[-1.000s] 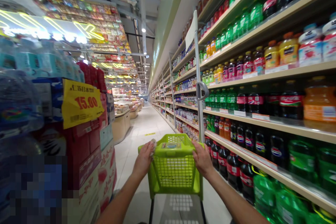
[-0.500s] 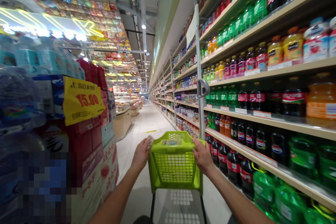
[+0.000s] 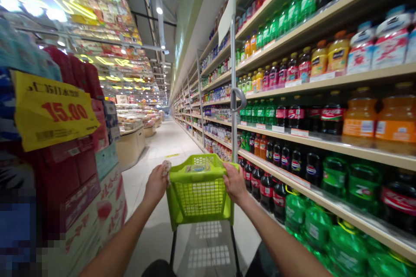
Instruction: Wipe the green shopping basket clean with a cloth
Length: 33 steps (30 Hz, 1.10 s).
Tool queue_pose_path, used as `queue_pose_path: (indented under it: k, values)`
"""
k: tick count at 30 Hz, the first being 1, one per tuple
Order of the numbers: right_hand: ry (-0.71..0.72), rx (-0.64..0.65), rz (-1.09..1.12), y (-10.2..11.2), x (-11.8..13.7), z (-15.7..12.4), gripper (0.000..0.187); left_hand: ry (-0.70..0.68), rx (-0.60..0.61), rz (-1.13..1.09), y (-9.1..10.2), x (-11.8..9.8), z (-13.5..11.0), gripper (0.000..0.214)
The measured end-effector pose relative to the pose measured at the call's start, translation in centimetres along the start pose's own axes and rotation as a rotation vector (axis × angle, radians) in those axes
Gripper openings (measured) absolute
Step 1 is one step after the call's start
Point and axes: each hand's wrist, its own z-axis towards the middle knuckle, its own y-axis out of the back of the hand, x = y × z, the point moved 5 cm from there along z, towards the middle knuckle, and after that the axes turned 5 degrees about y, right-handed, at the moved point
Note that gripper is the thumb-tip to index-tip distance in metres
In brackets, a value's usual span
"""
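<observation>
A lime-green shopping cart (image 3: 199, 194) stands in front of me in a supermarket aisle. My left hand (image 3: 156, 183) is closed around the left end of its handle, with a small crumpled white piece of paper or tissue (image 3: 167, 167) pinched against it. My right hand (image 3: 234, 181) grips the right end of the handle. The basket looks empty. A grey pole with a loop and a white flag (image 3: 232, 95) rises from the cart's right side.
Long shelves of soft-drink bottles (image 3: 308, 112) run close along my right. On my left stands a stack of red cartons (image 3: 81, 173) with a yellow 15.00 price sign (image 3: 52, 110). The tiled aisle (image 3: 169, 143) stretches ahead, with display counters (image 3: 131, 145) further on at the left.
The cart and I have rolled forward along the aisle. The carton stack and yellow price sign have slid closer and leftward. Both hands keep their grip on the handle.
</observation>
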Motion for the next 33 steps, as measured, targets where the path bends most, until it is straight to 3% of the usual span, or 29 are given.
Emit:
queue_pose_path:
  k: [2,4,6,8,10,13,15,17,21,23,27,29,31,33]
  values:
    - [-0.007,-0.019,-0.017,-0.1,0.2,-0.1,0.042,0.004,-0.004,0.002,-1.2,-1.8,-0.5,0.036]
    - [-0.007,-0.040,-0.034,-0.2,0.1,-0.2,0.042,-0.081,0.031,-0.024,-3.6,-5.8,-1.6,0.036]
    - [0.011,-0.056,-0.044,-0.2,-0.2,-0.3,0.042,-0.256,0.116,-0.066,-5.9,-9.9,-2.7,0.038]
    - [0.024,-0.072,-0.049,-0.1,-0.7,-0.4,0.043,-0.410,0.181,-0.080,-7.1,-11.9,-3.4,0.039]
    - [0.029,-0.073,-0.044,0.0,-1.2,-0.4,0.044,-0.432,0.192,-0.049,-6.7,-10.8,-3.1,0.039]
    - [0.028,-0.048,-0.022,0.1,-1.2,-0.4,0.044,-0.298,0.121,0.007,-4.8,-6.8,-1.8,0.042]
    - [0.006,-0.051,-0.010,0.1,-0.9,-0.3,0.044,-0.235,0.083,0.023,-4.6,-5.8,-1.6,0.044]
    - [-0.019,-0.068,-0.009,0.1,-0.6,-0.2,0.044,-0.274,0.096,0.027,-5.9,-7.4,-2.3,0.042]
    - [0.007,-0.072,-0.023,0.1,-0.9,-0.3,0.045,-0.555,0.198,0.034,-8.9,-12.8,-4.6,0.040]
    - [0.026,-0.072,-0.034,0.3,-1.4,-0.4,0.045,-0.554,0.205,0.006,-8.3,-12.2,-4.6,0.041]
    - [0.019,-0.088,-0.030,0.5,-1.7,-0.5,0.045,-0.300,0.119,-0.011,-4.2,-5.8,-2.9,0.047]
    - [0.017,-0.099,-0.020,0.4,-1.0,-0.3,0.046,-0.193,0.088,0.010,-3.3,-4.1,-2.2,0.050]
    - [0.032,-0.096,0.004,0.3,0.5,0.3,0.046,-0.152,0.098,0.008,-4.1,-5.0,-1.9,0.050]
    - [0.071,-0.053,0.065,-0.2,2.4,1.3,0.046,-0.180,0.168,-0.017,-6.0,-7.8,-2.0,0.049]
